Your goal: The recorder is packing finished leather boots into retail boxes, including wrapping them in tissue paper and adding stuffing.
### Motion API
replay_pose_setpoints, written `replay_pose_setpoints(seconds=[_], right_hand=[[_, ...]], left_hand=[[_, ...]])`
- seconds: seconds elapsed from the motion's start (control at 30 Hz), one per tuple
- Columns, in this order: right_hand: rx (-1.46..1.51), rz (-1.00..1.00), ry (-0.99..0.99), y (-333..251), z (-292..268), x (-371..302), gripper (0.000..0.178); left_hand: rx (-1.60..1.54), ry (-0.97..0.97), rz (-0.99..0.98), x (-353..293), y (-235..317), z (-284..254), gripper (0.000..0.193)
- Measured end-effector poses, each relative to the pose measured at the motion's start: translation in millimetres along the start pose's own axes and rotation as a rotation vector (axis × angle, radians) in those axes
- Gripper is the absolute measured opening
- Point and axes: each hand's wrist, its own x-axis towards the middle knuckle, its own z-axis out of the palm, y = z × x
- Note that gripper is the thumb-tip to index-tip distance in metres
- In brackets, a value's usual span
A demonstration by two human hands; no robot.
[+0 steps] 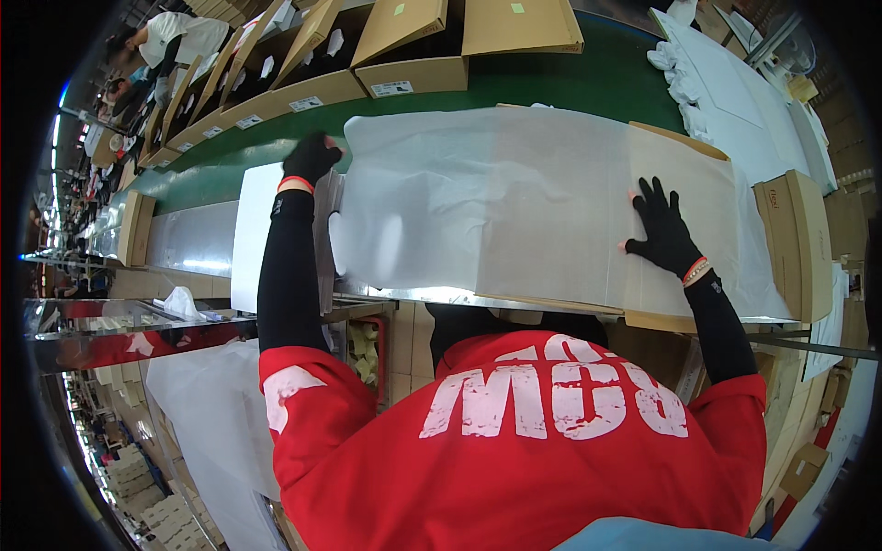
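Note:
A large sheet of thin, translucent white paper (413,184) lies spread over brown cardboard (680,140), whose edges show beneath it. My right hand (663,225), in a black glove with bare fingertips, rests on the sheet's right part with fingers spread. At the sheet's far left corner is my left hand (312,158), gloved the same way and slightly blurred. Its fingers are curled, and whatever they may hold is hidden. Below that hand, a stack of thin boards or sheets (325,239) stands beside a white panel (257,239).
Open cardboard boxes (413,75) line the far side of the green work surface (551,83). A closed brown box (795,243) stands at the right, with white sheets (726,101) behind it. Another person (184,37) is at the far left. A metal rail (138,335) runs at the near left.

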Motion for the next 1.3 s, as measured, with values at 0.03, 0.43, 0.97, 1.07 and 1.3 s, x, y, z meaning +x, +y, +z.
replay_pose_setpoints(seconds=[0.03,0.43,0.97,1.07,1.3], right_hand=[[0.029,0.008,-0.018,-0.5,-1.0,-3.5,0.091],[0.271,-0.204,0.236,-10.5,-23.5,37.9,0.04],[0.342,-0.244,0.378,-90.4,19.1,294.9,0.027],[0.448,-0.225,0.056,-94.5,15.5,293.0,0.042],[0.078,-0.3,0.099,-32.5,0.8,141.6,0.121]], left_hand=[[0.151,0.245,-0.048,-11.2,32.5,-18.5,0.05],[-0.38,0.054,0.189,-177.2,229.7,77.7,0.075],[-0.711,-0.118,0.152,-184.4,228.0,95.1,0.065],[-0.815,-0.242,0.102,-188.1,232.8,88.0,0.065],[-0.956,-0.284,0.052,-187.7,242.8,91.5,0.062]])
